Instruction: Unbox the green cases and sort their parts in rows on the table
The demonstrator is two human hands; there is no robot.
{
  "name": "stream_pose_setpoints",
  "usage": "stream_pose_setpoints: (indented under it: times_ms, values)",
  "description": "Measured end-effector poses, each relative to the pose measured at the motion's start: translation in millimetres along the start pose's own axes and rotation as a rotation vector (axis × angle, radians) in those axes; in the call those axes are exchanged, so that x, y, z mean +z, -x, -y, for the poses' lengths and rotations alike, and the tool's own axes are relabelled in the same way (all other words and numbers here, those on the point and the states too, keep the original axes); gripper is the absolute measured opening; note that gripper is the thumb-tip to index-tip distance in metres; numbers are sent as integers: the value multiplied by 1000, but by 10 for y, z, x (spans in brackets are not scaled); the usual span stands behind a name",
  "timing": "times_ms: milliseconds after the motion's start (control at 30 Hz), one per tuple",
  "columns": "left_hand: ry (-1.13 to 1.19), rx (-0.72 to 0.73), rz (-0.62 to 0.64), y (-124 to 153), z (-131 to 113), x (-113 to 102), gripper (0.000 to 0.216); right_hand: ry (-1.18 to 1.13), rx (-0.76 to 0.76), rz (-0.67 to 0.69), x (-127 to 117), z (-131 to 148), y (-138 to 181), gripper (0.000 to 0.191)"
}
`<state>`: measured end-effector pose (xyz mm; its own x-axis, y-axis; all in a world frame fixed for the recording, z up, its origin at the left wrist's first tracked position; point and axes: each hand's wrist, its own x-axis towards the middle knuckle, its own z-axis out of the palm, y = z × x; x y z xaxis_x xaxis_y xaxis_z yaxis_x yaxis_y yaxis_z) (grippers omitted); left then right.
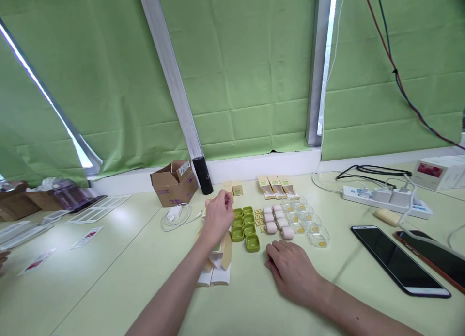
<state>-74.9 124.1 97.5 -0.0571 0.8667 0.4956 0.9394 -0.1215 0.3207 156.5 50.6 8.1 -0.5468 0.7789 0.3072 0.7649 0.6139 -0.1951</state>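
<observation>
My left hand (218,215) reaches forward over a stack of flat cream packaging boxes (218,263), with its fingers bunched together near two small upright cream boxes (233,188); what they pinch is hidden. My right hand (290,268) rests palm down on the pale table (109,278), fingers loosely spread, holding nothing. Just beyond it lie rows of green cases (245,227), pink earbud cases (278,222) and clear plastic trays (308,222). Three open cream boxes (276,186) lie further back.
A small brown cardboard box (174,183) and a black cylinder (202,175) stand at the back. A white cable (176,215) lies left of my hand. Two phones (399,261) and a power strip (385,198) sit at right. Cards and trays lie at left.
</observation>
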Motion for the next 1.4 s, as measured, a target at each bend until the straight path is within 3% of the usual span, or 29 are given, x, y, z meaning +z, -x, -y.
stream_pose_setpoints:
  times_ms: [133, 300, 567, 800, 967, 1067, 1167, 1400]
  values:
    - [-115, -32, 50, -419, 139, 84, 25, -13, 5, 5, 6, 6, -2, 10]
    - [-247, 1, 145, -781, 239, 342, 48, -15, 5, 4, 12, 0, 2, 10]
    - [-381, 22, 267, -992, 345, 710, 54, -24, 22, 33, -5, 6, -27, 9]
    - [-442, 10, 300, -1142, 377, 981, 76, -30, 32, 47, -26, 12, -47, 8]
    - [-440, 44, 311, -1180, 344, 1104, 53, -52, 31, 32, -1, 0, -47, 8]
    - [-414, 87, 310, -1187, 321, 1119, 52, -58, 35, 30, -2, -8, -47, 7]
    - [-360, 123, 325, -1184, 288, 1107, 53, -89, 48, 29, -16, -24, -48, 3]
    - [-102, 116, 330, -1129, 176, 975, 33, -280, 179, 30, -95, -108, -61, 5]
